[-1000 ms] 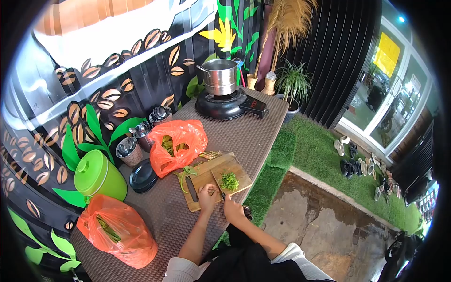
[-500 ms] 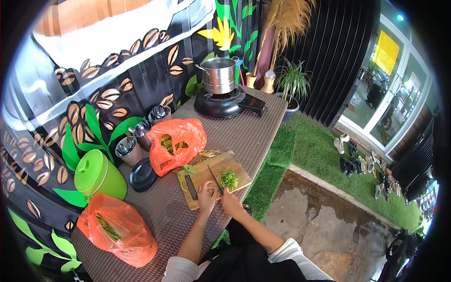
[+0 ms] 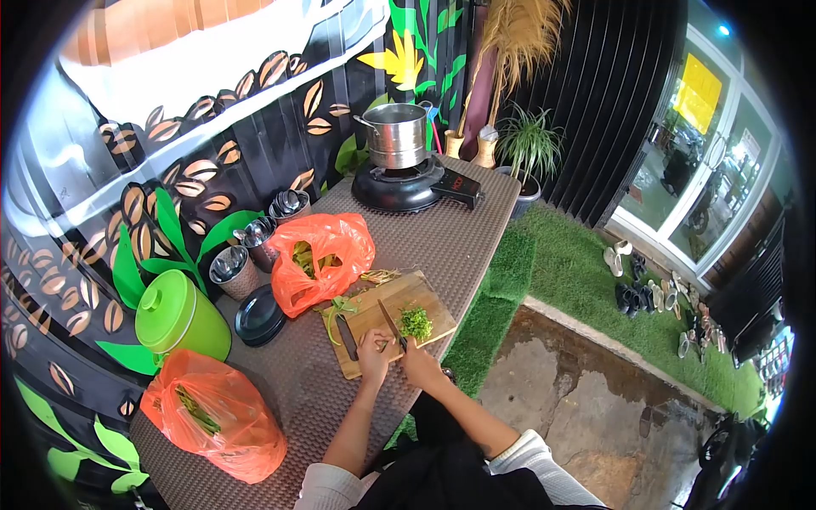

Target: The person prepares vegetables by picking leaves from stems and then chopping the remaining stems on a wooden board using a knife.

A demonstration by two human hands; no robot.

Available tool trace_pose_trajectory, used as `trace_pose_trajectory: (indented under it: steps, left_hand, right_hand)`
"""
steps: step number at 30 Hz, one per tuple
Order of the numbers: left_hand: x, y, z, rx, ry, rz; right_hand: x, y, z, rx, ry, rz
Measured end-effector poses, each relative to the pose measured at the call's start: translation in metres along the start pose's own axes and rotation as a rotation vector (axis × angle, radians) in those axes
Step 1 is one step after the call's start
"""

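Observation:
My right hand (image 3: 420, 365) grips a knife (image 3: 388, 317), its blade pointing away from me over a wooden cutting board (image 3: 367, 316). Just left of the blade, my left hand (image 3: 373, 353) is closed with fingertips curled together; a bit of green shows at them, the rest hidden under the fingers. A small heap of chopped greens (image 3: 416, 322) lies on the board right of the knife. Leafy stems (image 3: 338, 308) rest over the board's far left corner, near its dark handle slot (image 3: 347, 337).
Behind the board sits an orange plastic bag (image 3: 344, 242) of greens; another bag (image 3: 242, 425) stands at the near left. Black plates (image 3: 259, 316), a green lidded container (image 3: 183, 319) and cutlery cups (image 3: 234, 272) line the wall. A steel pot (image 3: 398, 136) tops a portable stove (image 3: 395, 189).
Both hands and the knife have shifted only slightly, the knife staying over the board beside the chopped heap. Everything else looks the same.

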State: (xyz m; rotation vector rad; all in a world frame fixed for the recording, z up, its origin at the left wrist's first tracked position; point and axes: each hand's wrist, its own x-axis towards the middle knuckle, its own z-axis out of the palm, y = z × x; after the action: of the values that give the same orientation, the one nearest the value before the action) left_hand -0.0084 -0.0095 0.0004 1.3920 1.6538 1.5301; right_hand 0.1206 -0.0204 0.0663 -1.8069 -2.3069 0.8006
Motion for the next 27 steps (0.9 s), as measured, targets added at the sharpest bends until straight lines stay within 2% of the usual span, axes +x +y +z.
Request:
trace_pose_trajectory:
  steps: [3,7,12,14,18,24,27]
  left_hand:
    - [0.001,-0.002,-0.001,0.022,0.017,0.009]
    - [-0.001,0.0,-0.001,0.061,0.051,0.068]
    - [-0.005,0.002,-0.006,0.179,-0.001,0.138]
    - [-0.005,0.006,-0.008,0.155,-0.013,0.105]
    - [-0.003,0.005,-0.008,0.083,-0.01,0.095]
    - [-0.001,0.0,-0.009,0.08,-0.028,0.077]
    - [0.0,-0.003,-0.006,0.062,0.029,0.031]
  right_hand:
    - [-0.02,-0.008,0.009,-0.006,0.032,0.049]
    - [-0.006,-0.009,0.013,-0.014,-0.004,0.065]
    - [-0.004,-0.006,-0.004,0.059,-0.031,0.016]
    - [-0.019,-0.01,0.006,-0.007,0.062,0.03]
    - [-0.015,-0.01,0.024,-0.07,0.036,0.035]
    - [0.005,0.002,0.011,0.106,0.036,-0.021]
    - [-0.023,-0.011,0.012,-0.129,-0.002,0.018]
